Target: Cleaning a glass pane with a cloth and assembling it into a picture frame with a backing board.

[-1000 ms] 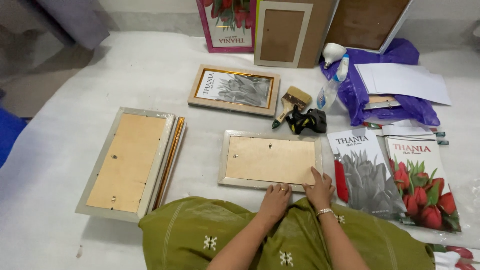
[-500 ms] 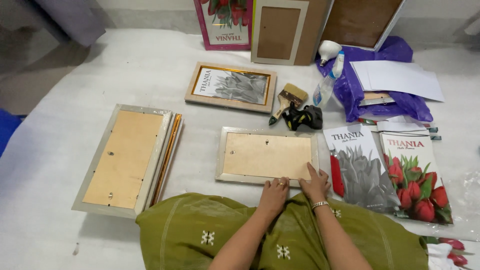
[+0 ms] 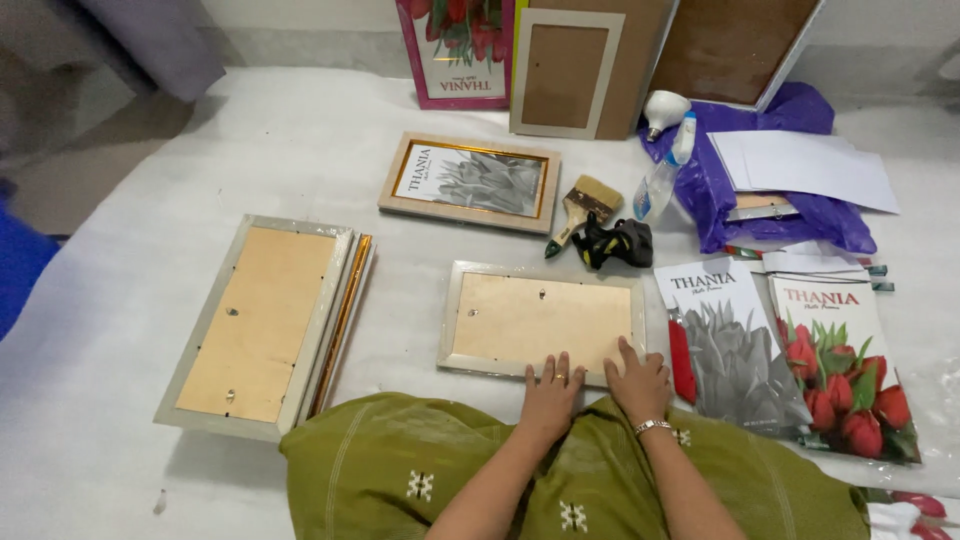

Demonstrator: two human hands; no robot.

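A pale picture frame [image 3: 540,318] lies face down on the white cloth in front of me, its brown backing board up. My left hand [image 3: 551,388] rests flat on its near edge, fingers spread. My right hand [image 3: 637,378], with a bracelet at the wrist, presses the frame's near right corner. Neither hand holds anything. My green-clad knees [image 3: 560,480] are just below the frame.
A stack of face-down frames [image 3: 260,320] lies at the left. A framed grey print [image 3: 470,182], a paintbrush [image 3: 578,210], a black object [image 3: 618,243], a spray bottle [image 3: 662,172] and a purple bag [image 3: 740,180] with papers lie beyond. Flower prints [image 3: 790,350] lie at the right.
Both hands stay on the frame's near edge; the left has edged slightly onto it. The view has shifted a little.
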